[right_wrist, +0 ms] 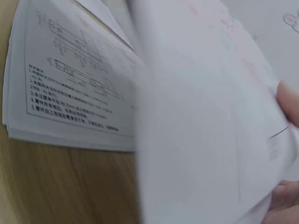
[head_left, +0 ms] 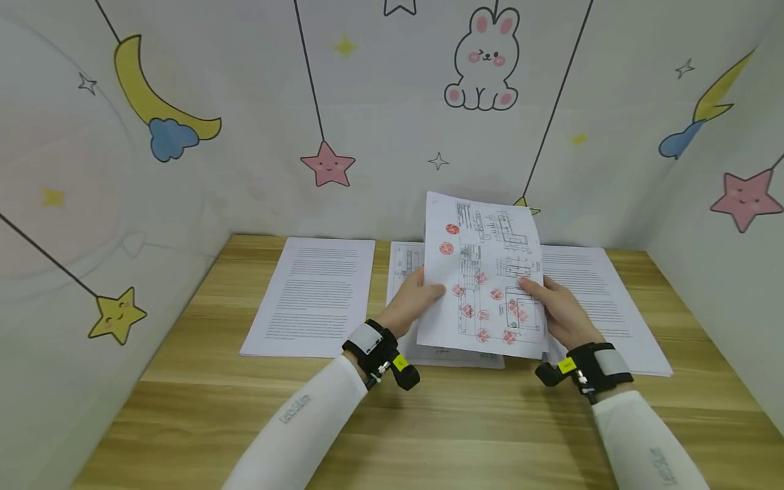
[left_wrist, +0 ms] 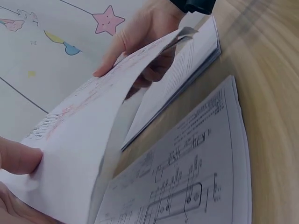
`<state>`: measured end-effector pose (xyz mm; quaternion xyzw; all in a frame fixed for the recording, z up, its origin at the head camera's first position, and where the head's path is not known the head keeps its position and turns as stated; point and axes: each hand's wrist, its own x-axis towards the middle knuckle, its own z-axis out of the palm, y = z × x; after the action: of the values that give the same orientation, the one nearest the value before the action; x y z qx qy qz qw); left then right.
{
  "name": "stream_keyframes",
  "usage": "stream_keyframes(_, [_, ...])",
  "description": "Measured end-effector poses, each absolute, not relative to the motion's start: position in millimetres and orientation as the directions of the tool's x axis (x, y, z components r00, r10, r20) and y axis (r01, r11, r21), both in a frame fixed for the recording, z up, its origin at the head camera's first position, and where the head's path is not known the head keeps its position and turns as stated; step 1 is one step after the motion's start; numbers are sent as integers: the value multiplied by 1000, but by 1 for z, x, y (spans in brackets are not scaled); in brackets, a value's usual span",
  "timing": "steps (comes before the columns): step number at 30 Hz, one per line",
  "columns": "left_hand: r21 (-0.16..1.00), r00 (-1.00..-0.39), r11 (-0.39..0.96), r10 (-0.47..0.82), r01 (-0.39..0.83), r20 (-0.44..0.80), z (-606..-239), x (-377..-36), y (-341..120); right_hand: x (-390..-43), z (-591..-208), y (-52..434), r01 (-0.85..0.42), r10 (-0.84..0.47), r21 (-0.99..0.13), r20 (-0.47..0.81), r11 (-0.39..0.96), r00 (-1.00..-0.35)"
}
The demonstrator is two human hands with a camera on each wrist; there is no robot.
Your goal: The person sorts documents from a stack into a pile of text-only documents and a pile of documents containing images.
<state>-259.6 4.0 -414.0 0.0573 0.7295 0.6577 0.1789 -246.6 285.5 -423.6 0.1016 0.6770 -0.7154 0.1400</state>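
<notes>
Wooden table (head_left: 429, 422) inside a walled booth with cartoon wallpaper (head_left: 484, 61). Three paper stacks lie along the back: left text stack (head_left: 312, 296), middle drawing stack (head_left: 405, 272), right text stack (head_left: 603, 306).

Stamped sheet (head_left: 484, 272), covered in red seals, is held up tilted above the middle stack, clear of the table. Left hand (head_left: 413, 299) pinches its left edge, thumb on front, fingers curled behind. Right hand (head_left: 560, 309) pinches the right edge the same way, thumb on the print.

Risks, as I judge: sheet bows between the two grips (left wrist view shows the curve), so it could crease or slip. Thumbs may smear seals if wet. Could land on the wrong stack or skewed. Both wrist views are blurry.
</notes>
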Motion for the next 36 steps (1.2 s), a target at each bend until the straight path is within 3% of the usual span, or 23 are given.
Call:
stream_keyframes(8, [962,-929,186,277,-199,-246,-427,-260,-25,-255,-426,253,338,96,-920,-325,198,-941])
stream_keyframes(23, [942,-930,204,201,-268,-308,-447,-260,-47,-260,-442,228,294,72,-869,-290,398,-954])
stream_keyframes(36, [894,-960,400,103,-201,-261,-452,-264,-51,-267,-461,230,229,37,-795,-253,562,-967])
